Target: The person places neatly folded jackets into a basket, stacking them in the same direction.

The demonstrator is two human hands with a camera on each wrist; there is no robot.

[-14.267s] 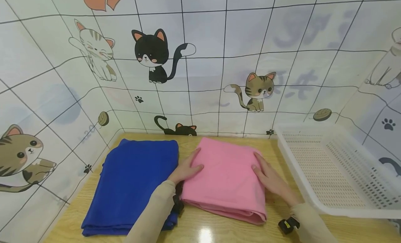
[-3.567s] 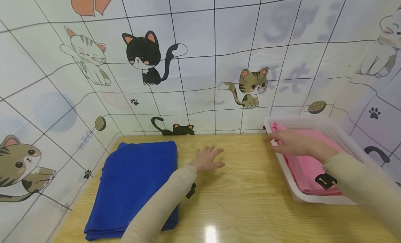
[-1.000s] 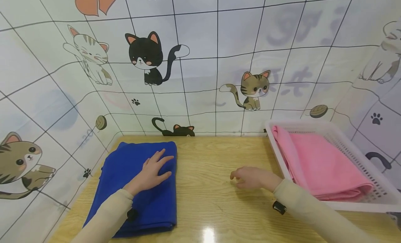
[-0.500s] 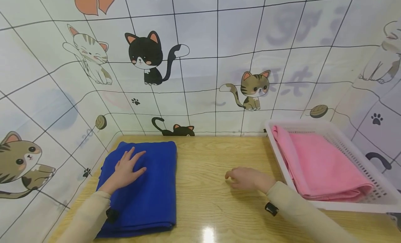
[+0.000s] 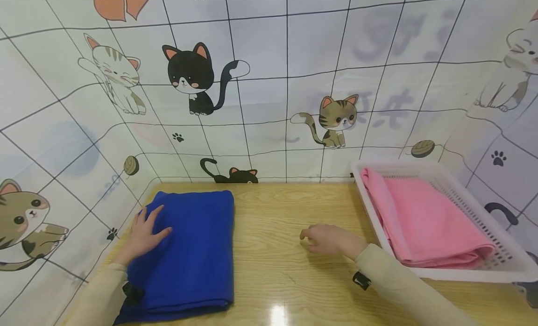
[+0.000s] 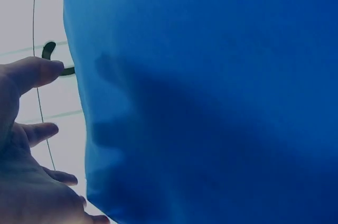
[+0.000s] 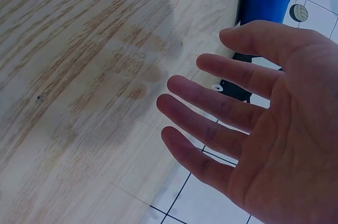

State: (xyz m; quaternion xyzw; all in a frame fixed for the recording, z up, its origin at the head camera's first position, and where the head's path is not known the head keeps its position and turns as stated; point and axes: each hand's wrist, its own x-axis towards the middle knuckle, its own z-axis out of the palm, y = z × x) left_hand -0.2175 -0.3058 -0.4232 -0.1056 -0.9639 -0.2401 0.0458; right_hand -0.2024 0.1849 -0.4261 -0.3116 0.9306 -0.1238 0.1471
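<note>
Cream sleeves [image 5: 409, 284]: worn on both forearms, reaching down to the wrists behind the hands.
Wrist cameras [image 5: 361, 280]: black, strapped one below each wrist.
Left hand [image 5: 143, 235]: released, with thumb and fingers spread; held above the far left part of the blue cloth, on which its shadow is cast; whether the cloth is touched by any fingertip cannot be told.
Right hand [image 5: 329, 239]: released and relaxed, fingers slightly bent and parted; held over the bare wood, well apart from the left hand.
Folded blue cloth [image 5: 197, 251]: laid flat in layers beneath the left hand and to its right, gripped by neither hand.
Wood-grain table [image 5: 269, 279]: seen between the hands and below the right one.
White plastic basket [image 5: 475, 274]: placed to the right of the right hand, its sides perforated.
Folded pink cloth [image 5: 433, 218]: contained in the basket, its raised fold turned toward the right hand.
Tile-patterned wall covering [image 5: 260, 50]: hung beyond both hands, printed with a black-and-white cat [image 5: 191, 74], a brown tabby [image 5: 337, 116] and paw prints.
</note>
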